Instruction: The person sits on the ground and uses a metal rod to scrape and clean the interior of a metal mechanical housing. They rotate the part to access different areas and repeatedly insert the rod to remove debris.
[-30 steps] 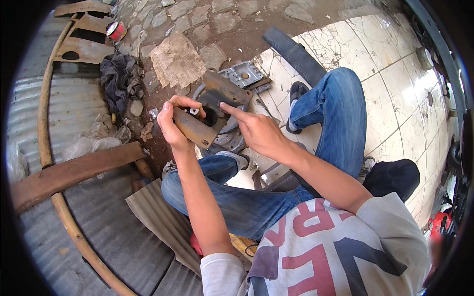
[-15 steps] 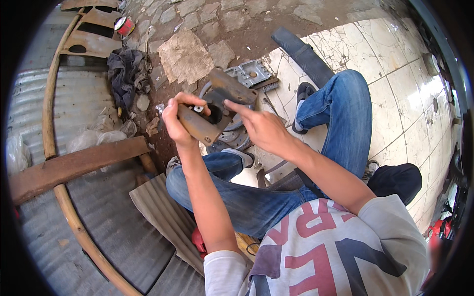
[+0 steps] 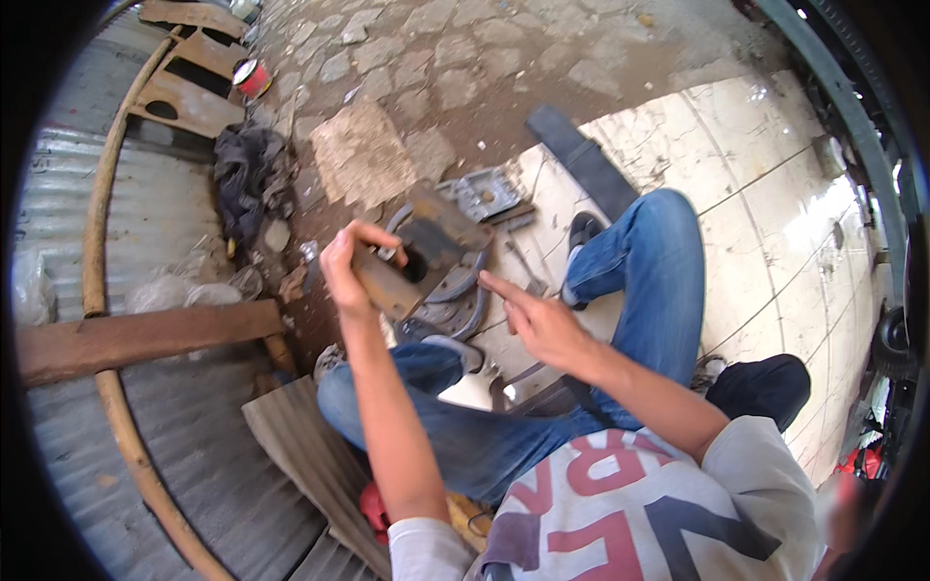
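Observation:
My left hand (image 3: 351, 269) grips the near left end of a rusty brown metal bracket (image 3: 422, 244), fingers wrapped round its edge. The bracket is held up and tilted, with a raised flange along each side and a round hole near my fingertips. Just right of it is my right hand (image 3: 547, 327), holding nothing, its index finger stretched toward the bracket's lower right edge and the other fingers partly curled. Whether that fingertip touches metal cannot be made out. Under the bracket, partly hidden, lie round grey metal parts (image 3: 463, 312) on the floor between my legs.
Beyond the bracket lie a grey cast metal plate (image 3: 481, 197), a brush (image 3: 513, 216) and a long black strip (image 3: 581, 160). A cardboard piece (image 3: 363, 153), dark rag (image 3: 250, 174) and red can (image 3: 252, 77) lie farther off. A wooden beam (image 3: 145, 339) crosses corrugated sheets at left.
My right hand has pulled back from the bracket's middle, down and to the right. The left hand keeps its hold on the bracket. The whole view has shifted slightly.

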Demonstrator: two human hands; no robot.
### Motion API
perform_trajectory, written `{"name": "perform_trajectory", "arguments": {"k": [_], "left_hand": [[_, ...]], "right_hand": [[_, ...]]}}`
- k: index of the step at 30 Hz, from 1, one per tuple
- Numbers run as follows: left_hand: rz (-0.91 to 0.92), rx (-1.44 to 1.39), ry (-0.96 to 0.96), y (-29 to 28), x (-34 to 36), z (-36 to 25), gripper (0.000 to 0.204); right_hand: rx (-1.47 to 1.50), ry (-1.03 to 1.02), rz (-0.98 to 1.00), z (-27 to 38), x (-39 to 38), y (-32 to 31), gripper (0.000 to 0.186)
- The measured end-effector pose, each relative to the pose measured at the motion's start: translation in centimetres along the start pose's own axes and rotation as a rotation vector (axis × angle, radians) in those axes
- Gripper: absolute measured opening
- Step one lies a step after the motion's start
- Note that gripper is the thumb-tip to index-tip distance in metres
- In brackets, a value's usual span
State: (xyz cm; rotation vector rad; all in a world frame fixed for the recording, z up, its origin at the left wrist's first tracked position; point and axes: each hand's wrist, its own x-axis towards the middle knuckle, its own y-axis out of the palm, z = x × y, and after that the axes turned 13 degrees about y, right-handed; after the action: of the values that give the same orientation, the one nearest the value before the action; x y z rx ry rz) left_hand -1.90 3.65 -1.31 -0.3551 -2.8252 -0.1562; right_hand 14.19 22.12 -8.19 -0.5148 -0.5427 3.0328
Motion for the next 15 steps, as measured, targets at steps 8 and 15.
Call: {"name": "perform_trajectory", "arguments": {"k": [8, 15], "left_hand": [[-0.02, -0.071, 0.089, 1.1, 0.1, -0.1, 0.028], [-0.059, -0.086, 0.243, 1.8, 0.1, 0.5, 0.023]], "right_hand": [[0.152, -0.244, -0.506, 3.3, 3.9, -1.7, 0.037], [0.132, -0.273, -0.446, 4.8, 8.1, -1.3, 0.03]]}}
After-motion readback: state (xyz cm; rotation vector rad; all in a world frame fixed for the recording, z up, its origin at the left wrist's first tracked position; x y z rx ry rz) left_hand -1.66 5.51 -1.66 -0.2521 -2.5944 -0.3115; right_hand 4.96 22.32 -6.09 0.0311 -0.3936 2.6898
